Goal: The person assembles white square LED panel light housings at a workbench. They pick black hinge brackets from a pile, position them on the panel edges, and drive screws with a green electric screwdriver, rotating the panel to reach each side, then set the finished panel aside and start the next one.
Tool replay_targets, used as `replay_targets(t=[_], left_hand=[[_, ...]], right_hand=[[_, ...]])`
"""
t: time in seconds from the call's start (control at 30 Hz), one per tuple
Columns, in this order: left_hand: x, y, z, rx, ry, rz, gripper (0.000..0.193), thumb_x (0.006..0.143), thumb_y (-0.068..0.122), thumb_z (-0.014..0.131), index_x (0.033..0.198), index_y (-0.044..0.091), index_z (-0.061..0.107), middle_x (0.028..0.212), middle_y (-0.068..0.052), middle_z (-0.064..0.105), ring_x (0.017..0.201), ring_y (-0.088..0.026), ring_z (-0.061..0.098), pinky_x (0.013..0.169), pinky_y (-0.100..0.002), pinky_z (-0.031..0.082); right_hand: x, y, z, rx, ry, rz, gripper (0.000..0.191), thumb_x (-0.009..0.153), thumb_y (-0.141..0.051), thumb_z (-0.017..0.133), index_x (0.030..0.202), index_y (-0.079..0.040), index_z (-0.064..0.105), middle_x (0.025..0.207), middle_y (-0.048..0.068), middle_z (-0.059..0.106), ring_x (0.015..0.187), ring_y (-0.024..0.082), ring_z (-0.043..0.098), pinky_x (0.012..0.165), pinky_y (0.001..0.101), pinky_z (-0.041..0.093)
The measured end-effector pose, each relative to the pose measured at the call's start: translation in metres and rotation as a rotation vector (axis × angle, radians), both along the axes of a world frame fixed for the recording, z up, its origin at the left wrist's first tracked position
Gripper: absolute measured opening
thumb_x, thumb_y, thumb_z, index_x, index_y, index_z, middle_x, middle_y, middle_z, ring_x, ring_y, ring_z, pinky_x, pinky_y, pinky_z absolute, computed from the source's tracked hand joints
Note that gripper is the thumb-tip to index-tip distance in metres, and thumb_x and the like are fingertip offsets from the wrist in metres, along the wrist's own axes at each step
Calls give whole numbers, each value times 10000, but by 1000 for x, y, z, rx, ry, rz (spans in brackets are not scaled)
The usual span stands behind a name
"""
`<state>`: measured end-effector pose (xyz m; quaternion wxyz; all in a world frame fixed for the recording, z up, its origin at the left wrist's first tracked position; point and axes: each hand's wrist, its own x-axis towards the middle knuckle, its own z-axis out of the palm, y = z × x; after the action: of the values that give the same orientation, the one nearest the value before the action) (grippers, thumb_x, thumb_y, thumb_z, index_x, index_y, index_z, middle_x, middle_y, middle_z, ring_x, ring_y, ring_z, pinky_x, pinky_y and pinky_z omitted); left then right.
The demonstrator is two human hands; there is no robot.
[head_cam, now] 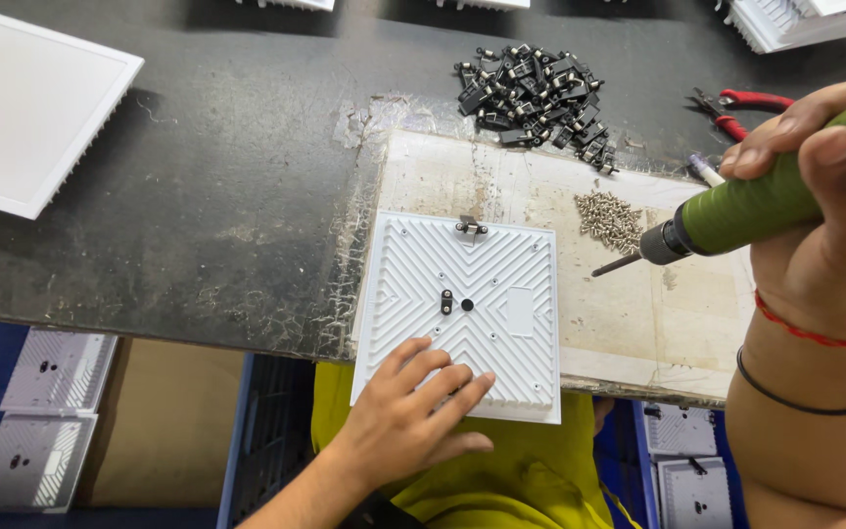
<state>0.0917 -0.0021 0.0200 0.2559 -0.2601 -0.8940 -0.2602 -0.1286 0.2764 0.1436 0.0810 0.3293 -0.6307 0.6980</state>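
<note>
Step in hand: fastening clips onto white ribbed panel point(472, 304), which lies on board at bench point(198, 196) front edge.
Left hand point(413, 416): flat on panel's near edge, fingers spread, steadying.
Right hand point(824, 167): grip wrapped round green electric screwdriver point(736, 216), bit in air, right of panel.
Screw pile point(609, 217): just beside bit.
Black clip heap point(536, 93): behind.
Next move, by judgement: load screw on bit, seat it at top clip point(470, 228).

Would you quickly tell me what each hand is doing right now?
Left hand: open, resting flat on the white ribbed panel.
Right hand: closed around the green electric screwdriver, bit above the work board.
</note>
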Motion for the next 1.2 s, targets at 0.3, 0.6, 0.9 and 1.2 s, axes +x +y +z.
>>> replay_targets(t=[0.3,0.6,0.9,1.2], left_hand=[[-14,-23,15,-107,168,148,183,959,109,593,1117,44,658,1211,-116,725,1169,-293,712,1011,-421,563],[-149,-90,69,-74,486,387,250,1124,193,573,1314,43,509,1058,-145,763,838,-240,758,656,-353,593],[-324,-98,81,-243,482,433,265,923,-3,612,1184,28,587,1086,-159,736,959,-310,713,879,-387,560],[-390,-98,78,-498,38,445,777,699,302,867,1362,88,524,1472,-72,544,1365,-215,503,1049,-587,393]], right_hand=[[-3,9,-1,29,68,-76,541,1090,-33,739,1507,-43,395,1139,144,634,947,222,671,924,322,572],[-1,-7,-31,93,102,-139,541,1047,135,697,1492,-12,427,1193,162,653,1094,197,665,1014,310,565],[-8,1,-50,-51,162,-151,421,1070,60,677,1428,-15,469,1189,162,683,1055,194,650,1017,330,533],[-14,6,-61,-97,153,-193,432,1021,19,673,1426,5,522,1170,195,677,1072,258,679,1012,386,544]])
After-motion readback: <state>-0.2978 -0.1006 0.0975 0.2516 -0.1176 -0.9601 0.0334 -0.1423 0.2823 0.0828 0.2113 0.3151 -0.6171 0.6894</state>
